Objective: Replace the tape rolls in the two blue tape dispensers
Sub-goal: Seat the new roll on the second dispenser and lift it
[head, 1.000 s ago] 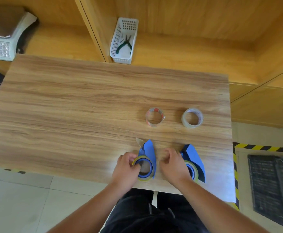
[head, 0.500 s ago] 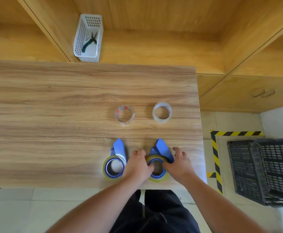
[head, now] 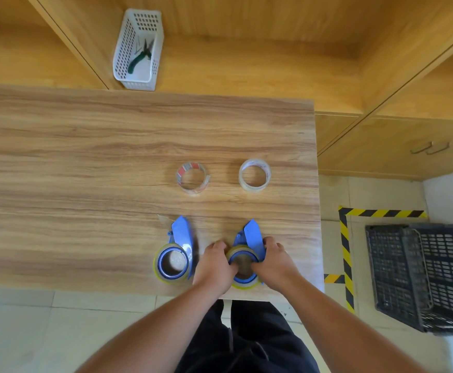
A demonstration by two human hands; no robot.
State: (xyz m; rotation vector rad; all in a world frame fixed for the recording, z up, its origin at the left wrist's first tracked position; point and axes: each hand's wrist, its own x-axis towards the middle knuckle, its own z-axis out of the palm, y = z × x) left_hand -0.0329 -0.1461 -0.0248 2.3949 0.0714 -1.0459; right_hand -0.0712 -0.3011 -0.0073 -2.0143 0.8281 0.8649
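Two blue tape dispensers lie near the table's front edge, each with a yellowish tape roll on its hub. The left dispenser (head: 178,251) lies untouched. Both hands grip the right dispenser (head: 250,238): my left hand (head: 214,265) holds the left side of its roll (head: 242,284), and my right hand (head: 273,262) holds the right side and the blue body. Further back lie two loose rolls, one clear with a red-printed core (head: 193,177) and one plain clear (head: 255,175).
The wooden table (head: 85,170) ends just right of the dispensers. A white basket (head: 139,49) with pliers stands on the shelf behind. A black crate (head: 421,275) sits on the floor at the right, beside yellow-black floor tape (head: 345,251).
Both hands left the left dispenser and moved to the right one, now gripping its roll and body. The camera view shifted to the right.
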